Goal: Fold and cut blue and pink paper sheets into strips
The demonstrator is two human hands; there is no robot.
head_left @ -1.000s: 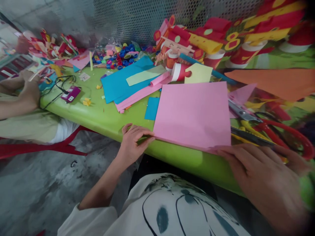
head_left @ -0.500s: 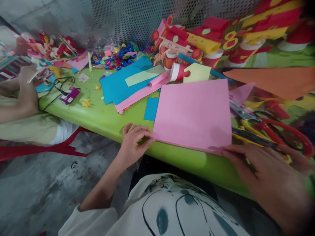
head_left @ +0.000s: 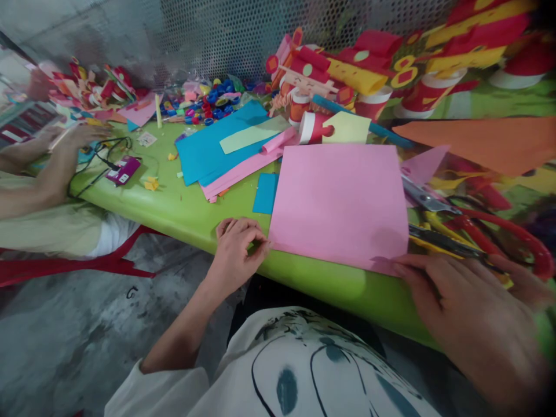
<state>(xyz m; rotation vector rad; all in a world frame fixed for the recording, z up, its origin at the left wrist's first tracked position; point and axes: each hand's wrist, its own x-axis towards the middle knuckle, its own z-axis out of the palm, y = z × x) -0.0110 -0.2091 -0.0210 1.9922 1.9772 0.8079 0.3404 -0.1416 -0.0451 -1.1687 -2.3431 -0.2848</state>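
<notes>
A sheet of pink paper (head_left: 341, 200) lies at the table's front edge, with a narrow strip along its near side that looks folded. At its near left corner, my left hand (head_left: 238, 249) pinches the paper between thumb and forefinger. The near right corner is pinched by my right hand (head_left: 467, 313), which is partly blurred. A small blue paper piece (head_left: 264, 193) sits beside the sheet's left edge. Scissors with red handles (head_left: 499, 229) and a black-and-yellow tool (head_left: 449, 242) rest just beyond my right hand.
On the green table (head_left: 174, 208) are blue paper sheets (head_left: 208, 153), an orange sheet (head_left: 482, 142) and a purple box with a cable (head_left: 125, 169). Red paper-cup figures (head_left: 371, 107) stand along the back near several bottle caps (head_left: 221, 95). Another person's arms (head_left: 56, 174) rest at the left.
The pink sheet's far edge has shifted slightly nearer, and its far right corner a little left. My hands stay nearly in place. The other person's hands have lowered toward the table.
</notes>
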